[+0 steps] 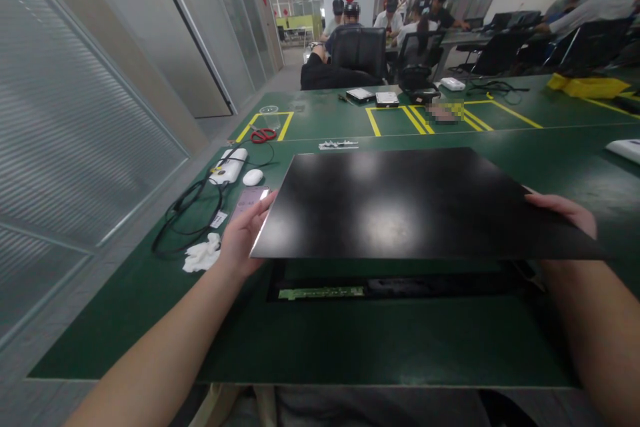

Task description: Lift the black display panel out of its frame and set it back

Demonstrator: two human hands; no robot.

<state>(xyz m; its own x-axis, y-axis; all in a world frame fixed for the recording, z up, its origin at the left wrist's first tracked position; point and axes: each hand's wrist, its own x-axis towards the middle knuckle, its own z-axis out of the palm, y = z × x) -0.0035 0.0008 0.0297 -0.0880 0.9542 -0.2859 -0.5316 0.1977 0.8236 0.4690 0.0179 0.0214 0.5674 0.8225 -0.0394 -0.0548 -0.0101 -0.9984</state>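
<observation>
A thin black rectangular panel (390,207), glossy with light reflections, is held up level above the green table. My left hand (245,237) grips its left edge, fingers partly hidden behind it. At the opposite edge my right hand (565,213) holds the panel, with the thumb side showing and the other fingers out of sight. Beneath the panel a dark frame (425,283) lies on the table, mostly covered. A green circuit strip (320,293) runs along the frame's near side.
Left of the panel lie a phone (250,199), a white round case (253,177), a white power bank (229,165), black cables (187,203) and crumpled tissue (203,253). Red-handled scissors (263,136) and a clear cup (270,119) stand farther back. People sit beyond the table.
</observation>
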